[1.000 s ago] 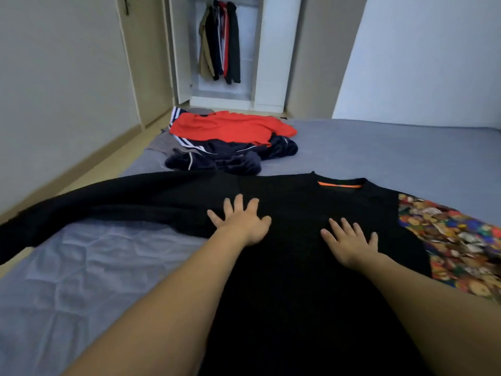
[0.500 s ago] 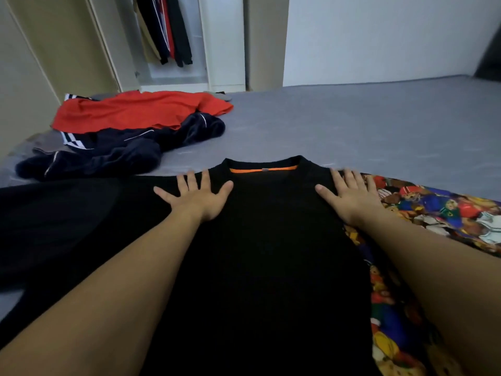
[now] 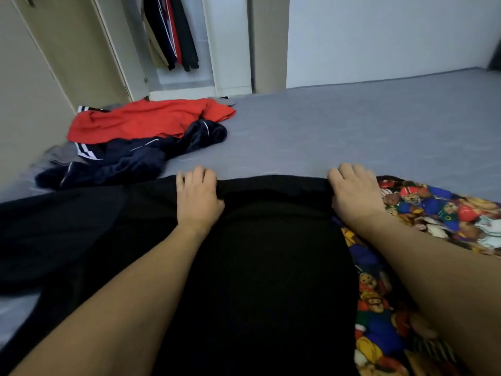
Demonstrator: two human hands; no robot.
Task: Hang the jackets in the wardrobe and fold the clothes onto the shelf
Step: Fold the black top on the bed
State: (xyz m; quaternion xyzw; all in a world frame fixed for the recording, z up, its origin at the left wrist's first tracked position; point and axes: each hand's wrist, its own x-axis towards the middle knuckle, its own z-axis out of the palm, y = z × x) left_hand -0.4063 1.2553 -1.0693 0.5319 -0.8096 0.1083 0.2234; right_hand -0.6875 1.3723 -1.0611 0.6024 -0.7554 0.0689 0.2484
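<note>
A black sweater (image 3: 265,261) lies flat on the grey bed (image 3: 339,131), its left sleeve stretched out toward the left edge. My left hand (image 3: 196,196) grips the sweater's far edge left of the collar, fingers curled over the fabric. At the right shoulder my right hand (image 3: 352,191) grips the same edge. The orange collar label is hidden. Under the sweater's right side lies a colourful bear-print garment (image 3: 433,210). Several dark and red jackets (image 3: 173,31) hang in the open wardrobe (image 3: 230,50) at the back.
A heap of clothes sits at the bed's far left: a red top (image 3: 146,120) over a navy track jacket (image 3: 141,156) with white stripes and a grey piece. Beige wardrobe doors (image 3: 81,50) stand on the left. A pale wall runs behind the bed.
Both hands slid forward from lying flat on the sweater's chest to its shoulder line and curled onto the far edge. The collar with its orange label has gone out of sight.
</note>
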